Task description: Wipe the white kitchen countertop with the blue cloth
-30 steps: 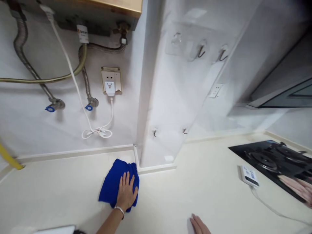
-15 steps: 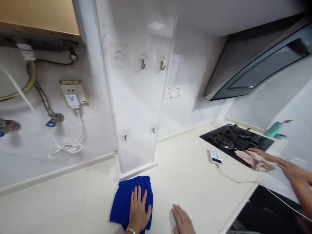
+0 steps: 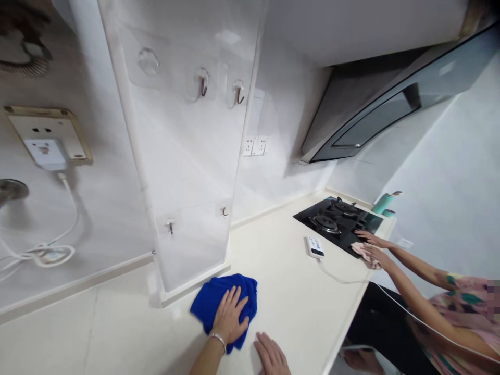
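Note:
A blue cloth (image 3: 211,302) lies crumpled on the white countertop (image 3: 281,291), beside the base of the white pillar. My left hand (image 3: 231,315), a silver bracelet at its wrist, presses flat on it with fingers spread. To the right, my right hand (image 3: 272,355) rests on the bare countertop near the bottom edge of view, fingers stretched and holding nothing. Part of that hand is cut off by the frame.
A co-worker's hand (image 3: 377,256) rests on a pink cloth (image 3: 361,249) at the black gas hob (image 3: 339,221). A white power bank (image 3: 314,247) trails a cable across the counter. Wall hooks (image 3: 203,86) stick to the pillar (image 3: 191,156). A range hood (image 3: 363,125) overhangs the hob.
The view has swung right, showing more of the co-worker. My left hand and the blue cloth have slid right along the pillar base. The co-worker's second hand is now plainer on the hob.

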Demonstrator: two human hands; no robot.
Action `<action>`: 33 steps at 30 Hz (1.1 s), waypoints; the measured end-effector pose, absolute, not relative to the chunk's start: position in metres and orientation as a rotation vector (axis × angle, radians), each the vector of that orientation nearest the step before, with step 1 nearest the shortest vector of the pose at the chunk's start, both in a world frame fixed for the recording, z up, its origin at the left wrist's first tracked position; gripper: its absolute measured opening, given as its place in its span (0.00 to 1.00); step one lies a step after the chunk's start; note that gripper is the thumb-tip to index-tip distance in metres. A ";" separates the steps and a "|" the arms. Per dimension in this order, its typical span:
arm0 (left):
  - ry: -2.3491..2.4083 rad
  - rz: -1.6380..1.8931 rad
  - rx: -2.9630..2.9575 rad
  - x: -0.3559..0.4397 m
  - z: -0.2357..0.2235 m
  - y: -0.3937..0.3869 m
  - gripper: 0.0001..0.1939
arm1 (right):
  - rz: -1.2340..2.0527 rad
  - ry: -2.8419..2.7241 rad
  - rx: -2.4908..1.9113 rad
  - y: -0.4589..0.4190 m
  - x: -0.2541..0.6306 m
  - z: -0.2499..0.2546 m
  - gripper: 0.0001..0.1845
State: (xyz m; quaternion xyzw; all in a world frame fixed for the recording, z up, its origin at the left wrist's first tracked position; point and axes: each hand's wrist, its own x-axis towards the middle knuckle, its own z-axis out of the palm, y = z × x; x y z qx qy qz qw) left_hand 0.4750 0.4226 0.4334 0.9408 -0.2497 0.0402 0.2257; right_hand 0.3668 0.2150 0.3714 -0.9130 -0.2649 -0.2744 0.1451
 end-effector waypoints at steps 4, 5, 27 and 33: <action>-0.577 0.168 2.618 0.471 0.433 0.416 0.30 | -0.676 -0.700 -2.665 0.221 0.358 0.386 0.40; -0.548 0.180 2.640 0.466 0.432 0.417 0.29 | -0.656 -0.696 -2.669 0.222 0.357 0.388 0.40; 0.543 0.312 3.013 0.258 0.441 0.497 0.30 | -0.410 -0.688 -2.658 0.219 0.343 0.393 0.37; 0.454 0.223 3.059 0.214 0.438 0.428 0.33 | -0.351 -0.695 -2.602 0.217 0.340 0.398 0.34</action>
